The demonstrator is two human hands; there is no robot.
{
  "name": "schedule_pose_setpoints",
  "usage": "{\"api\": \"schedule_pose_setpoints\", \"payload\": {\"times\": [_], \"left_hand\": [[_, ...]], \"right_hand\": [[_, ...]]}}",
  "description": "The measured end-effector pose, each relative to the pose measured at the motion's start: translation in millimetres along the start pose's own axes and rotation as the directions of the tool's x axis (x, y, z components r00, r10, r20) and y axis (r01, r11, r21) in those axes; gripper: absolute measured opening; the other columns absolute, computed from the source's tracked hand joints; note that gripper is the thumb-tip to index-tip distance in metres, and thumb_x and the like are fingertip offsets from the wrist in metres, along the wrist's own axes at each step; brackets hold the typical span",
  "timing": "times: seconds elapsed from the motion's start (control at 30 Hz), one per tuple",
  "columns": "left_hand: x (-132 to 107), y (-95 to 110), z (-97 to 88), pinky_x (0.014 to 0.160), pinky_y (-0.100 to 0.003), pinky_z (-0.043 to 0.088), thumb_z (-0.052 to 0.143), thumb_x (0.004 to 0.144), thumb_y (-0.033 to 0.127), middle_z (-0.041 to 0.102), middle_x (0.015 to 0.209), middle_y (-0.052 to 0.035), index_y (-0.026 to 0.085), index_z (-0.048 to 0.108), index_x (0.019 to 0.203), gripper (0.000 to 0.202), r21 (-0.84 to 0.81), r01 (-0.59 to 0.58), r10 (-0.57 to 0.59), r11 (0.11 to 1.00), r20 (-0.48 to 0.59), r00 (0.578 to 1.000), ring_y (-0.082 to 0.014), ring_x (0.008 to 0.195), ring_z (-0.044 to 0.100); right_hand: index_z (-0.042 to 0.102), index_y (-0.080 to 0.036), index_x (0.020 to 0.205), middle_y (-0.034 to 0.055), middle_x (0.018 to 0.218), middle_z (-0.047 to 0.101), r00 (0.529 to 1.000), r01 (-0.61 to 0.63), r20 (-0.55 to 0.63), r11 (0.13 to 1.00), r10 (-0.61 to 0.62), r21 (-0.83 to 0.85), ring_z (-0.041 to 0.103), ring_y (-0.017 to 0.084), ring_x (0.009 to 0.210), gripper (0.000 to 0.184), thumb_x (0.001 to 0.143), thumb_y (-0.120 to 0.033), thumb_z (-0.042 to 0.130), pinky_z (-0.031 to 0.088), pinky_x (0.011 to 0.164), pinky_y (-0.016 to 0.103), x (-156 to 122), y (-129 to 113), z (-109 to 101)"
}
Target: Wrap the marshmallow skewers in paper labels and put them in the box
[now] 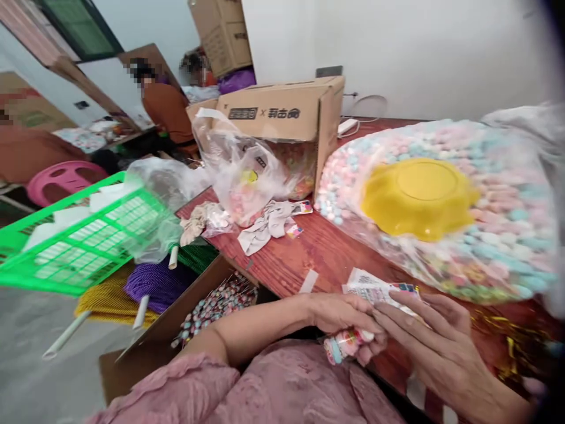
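My left hand is closed around a small clear pack of pastel marshmallows, whose end sticks out below the fingers. Close against its fingertips lies my right hand, palm down, fingers stretched out and thumb side hidden. Just beyond both hands, white printed wrappers rest on the red wooden table, partly covered by the right fingers. Whether the right fingers pinch one of them is hidden. A large clear bag of pastel marshmallows carries a yellow scalloped bowl, turned upside down, past my right hand.
A cardboard box and a filled plastic bag stand at the back. Left of me are an open carton of stick-mounted sweets, a green basket and purple mesh rolls. Other people sit farther back.
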State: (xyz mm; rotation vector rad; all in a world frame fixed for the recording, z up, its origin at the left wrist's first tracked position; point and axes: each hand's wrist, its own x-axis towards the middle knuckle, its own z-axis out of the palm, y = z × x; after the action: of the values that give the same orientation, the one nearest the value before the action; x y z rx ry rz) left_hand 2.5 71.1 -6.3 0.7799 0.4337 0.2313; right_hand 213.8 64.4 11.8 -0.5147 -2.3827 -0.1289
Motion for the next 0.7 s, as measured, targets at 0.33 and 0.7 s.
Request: {"api": "schedule_pose_setpoints", "payload": {"times": [0.33, 0.7], "left_hand": [[-39, 3, 10.0, 0.071, -0.030, 0.046, 0.045, 0.093, 0.041, 0.057, 0.078, -0.0038, 0.017, 0.055, 0.080, 0.029, 0.840, 0.070, 0.129, 0.538, -0.164, 0.978, -0.0158, 0.071, 0.055], [-25, 6, -7.8, 0.042, -0.021, 0.031, 0.055, 0.081, 0.053, 0.051, 0.057, 0.0016, 0.017, 0.052, 0.067, 0.039, 0.432, 0.127, -0.043, 0.893, -0.199, 0.979, -0.0082, 0.042, 0.042]], "right_hand": [[0.059, -0.019, 0.069, 0.0031, 0.068, 0.063, 0.839, -0.446, 0.354, 0.895, 0.413, 0.014, 0.053, 0.017, 0.071, 0.028, 0.092, -0.015, 0.042, 0.034, 0.074, 0.037, 15, -41, 17], [0.061, -0.027, 0.117, 0.0041, 0.109, 0.071, 0.944, -0.305, 0.084, 0.940, 0.320, -0.151, 0.054, 0.025, 0.111, 0.031, 0.092, -0.015, 0.048, 0.022, 0.098, 0.051, 16, -55, 8]]}}
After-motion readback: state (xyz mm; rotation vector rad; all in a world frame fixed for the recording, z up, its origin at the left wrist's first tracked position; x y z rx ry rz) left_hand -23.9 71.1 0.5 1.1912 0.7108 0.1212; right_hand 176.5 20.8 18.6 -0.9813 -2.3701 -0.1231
